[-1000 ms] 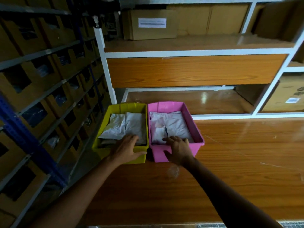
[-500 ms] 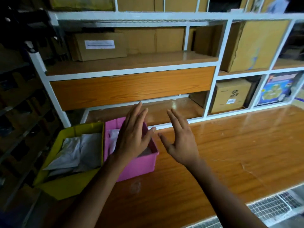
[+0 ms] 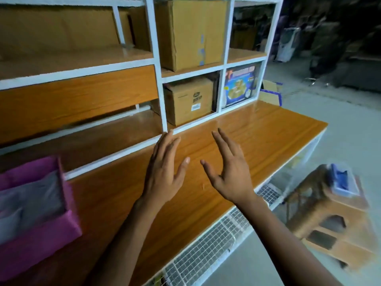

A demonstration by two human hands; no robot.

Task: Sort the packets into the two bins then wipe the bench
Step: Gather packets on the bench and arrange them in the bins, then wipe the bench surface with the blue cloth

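Note:
The pink bin (image 3: pixel 41 240) sits at the left edge of the wooden bench (image 3: pixel 257 137), with grey packets (image 3: pixel 31 199) inside it. The yellow bin is out of view. My left hand (image 3: pixel 165 172) and my right hand (image 3: pixel 228 172) hover side by side above the middle of the bench, to the right of the pink bin. Both hands have straight, spread fingers and hold nothing.
White-framed shelves behind the bench hold cardboard boxes (image 3: pixel 189 100) and a colourful box (image 3: pixel 239 85). A wire mesh panel (image 3: pixel 206 248) hangs under the bench's front edge. To the right on the floor stands a brown stool (image 3: pixel 338 223) with a blue-and-white thing (image 3: pixel 342 180) on top.
My hands left the two bins and rose over the bench. The view swung right, so the yellow bin dropped out of sight and the stool came in.

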